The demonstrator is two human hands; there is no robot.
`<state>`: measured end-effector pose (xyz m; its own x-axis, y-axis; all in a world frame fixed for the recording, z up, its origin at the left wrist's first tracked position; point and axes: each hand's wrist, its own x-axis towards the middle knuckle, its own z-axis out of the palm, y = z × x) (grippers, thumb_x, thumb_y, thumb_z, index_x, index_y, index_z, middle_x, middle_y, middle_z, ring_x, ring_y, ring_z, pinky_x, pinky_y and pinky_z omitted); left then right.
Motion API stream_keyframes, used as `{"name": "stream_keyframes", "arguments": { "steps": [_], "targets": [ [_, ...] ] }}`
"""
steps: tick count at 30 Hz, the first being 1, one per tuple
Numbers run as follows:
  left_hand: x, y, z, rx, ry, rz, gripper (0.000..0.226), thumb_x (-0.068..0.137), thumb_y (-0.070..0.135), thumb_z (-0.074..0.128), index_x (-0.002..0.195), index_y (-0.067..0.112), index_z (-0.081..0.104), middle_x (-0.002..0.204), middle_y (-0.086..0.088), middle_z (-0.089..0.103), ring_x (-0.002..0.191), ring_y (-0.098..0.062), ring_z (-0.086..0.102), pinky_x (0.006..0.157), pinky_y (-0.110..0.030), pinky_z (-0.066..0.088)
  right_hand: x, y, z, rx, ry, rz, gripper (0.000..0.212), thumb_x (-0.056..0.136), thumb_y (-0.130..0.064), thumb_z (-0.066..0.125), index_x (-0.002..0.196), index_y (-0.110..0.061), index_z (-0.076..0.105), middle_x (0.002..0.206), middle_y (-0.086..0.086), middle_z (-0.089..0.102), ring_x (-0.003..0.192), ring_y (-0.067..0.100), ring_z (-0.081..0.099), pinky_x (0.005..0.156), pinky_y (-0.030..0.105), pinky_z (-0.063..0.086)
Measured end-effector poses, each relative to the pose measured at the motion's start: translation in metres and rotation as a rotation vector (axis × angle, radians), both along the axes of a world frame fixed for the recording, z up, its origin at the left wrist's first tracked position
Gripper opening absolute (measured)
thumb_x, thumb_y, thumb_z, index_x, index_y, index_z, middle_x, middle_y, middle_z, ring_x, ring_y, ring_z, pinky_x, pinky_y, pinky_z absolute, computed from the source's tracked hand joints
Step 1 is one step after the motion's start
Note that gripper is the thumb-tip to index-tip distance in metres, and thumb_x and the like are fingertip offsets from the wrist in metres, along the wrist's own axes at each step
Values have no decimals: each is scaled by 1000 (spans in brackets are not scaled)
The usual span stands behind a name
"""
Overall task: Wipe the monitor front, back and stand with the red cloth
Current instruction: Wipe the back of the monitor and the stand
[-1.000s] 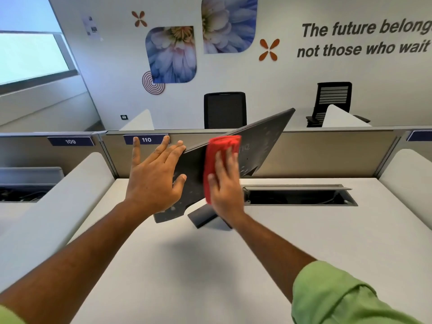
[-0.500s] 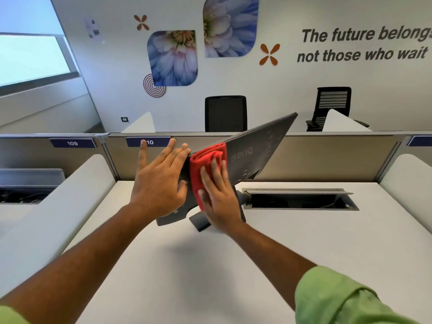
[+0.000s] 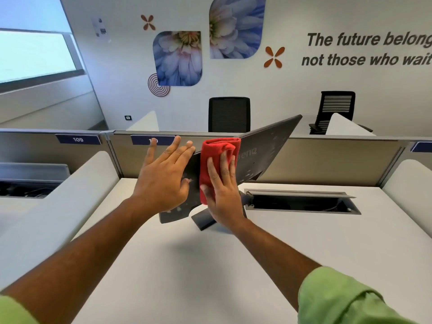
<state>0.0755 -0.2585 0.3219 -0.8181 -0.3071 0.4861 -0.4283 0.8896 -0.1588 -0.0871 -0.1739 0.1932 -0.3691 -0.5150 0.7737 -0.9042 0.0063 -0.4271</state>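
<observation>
An open office with flower decals on the far wall frames a pale, matte counter (image 3: 210, 265) edged by grey partitions. On it, straight ahead of both hands, stands the monitor (image 3: 264, 148), turned so its dark, speckled plastic back faces the person. The left hand (image 3: 163, 181) lies flat with fingers straight against the panel's near edge, grasping nothing, apparently bracing it so it does not swivel under pressure. Just to its right, the right hand (image 3: 222, 190) presses the red cloth (image 3: 217, 155) against the back with extended fingers; the cloth is soft, folded into a thick pad, its top fold wrapped over the upper edge. Below that hand the flat, angular stand (image 3: 203, 219) sits on the counter, likely unwiped yet.
</observation>
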Motion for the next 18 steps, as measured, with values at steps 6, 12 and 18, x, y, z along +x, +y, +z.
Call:
{"name": "stream_keyframes", "arguments": {
  "steps": [6, 12, 18],
  "targets": [
    [47, -21, -8, 116, 37, -15, 91, 89, 51, 59, 161, 32, 6, 167, 14, 2, 155, -9, -5, 126, -38, 4, -46, 5, 24, -21, -73, -157, 74, 108, -40, 53, 169, -27, 13, 178, 0, -2, 164, 28, -7, 129, 60, 18],
    [53, -29, -18, 259, 45, -52, 100, 82, 38, 73, 158, 37, 8, 168, 17, 3, 154, -6, -10, 125, -38, 4, -15, -23, 26, -133, -110, -143, 67, 109, -27, 52, 167, -13, 21, 177, 14, 2, 162, 40, -8, 129, 64, 11],
    [56, -32, -17, 226, -3, -43, 106, 81, 39, 73, 159, 37, 2, 168, 18, -4, 154, -7, -13, 125, -40, 0, 10, -17, -22, 65, 345, 16, 67, 109, -36, 55, 166, -26, 21, 176, 10, 6, 161, 46, 2, 128, 64, 18]
  ]
}}
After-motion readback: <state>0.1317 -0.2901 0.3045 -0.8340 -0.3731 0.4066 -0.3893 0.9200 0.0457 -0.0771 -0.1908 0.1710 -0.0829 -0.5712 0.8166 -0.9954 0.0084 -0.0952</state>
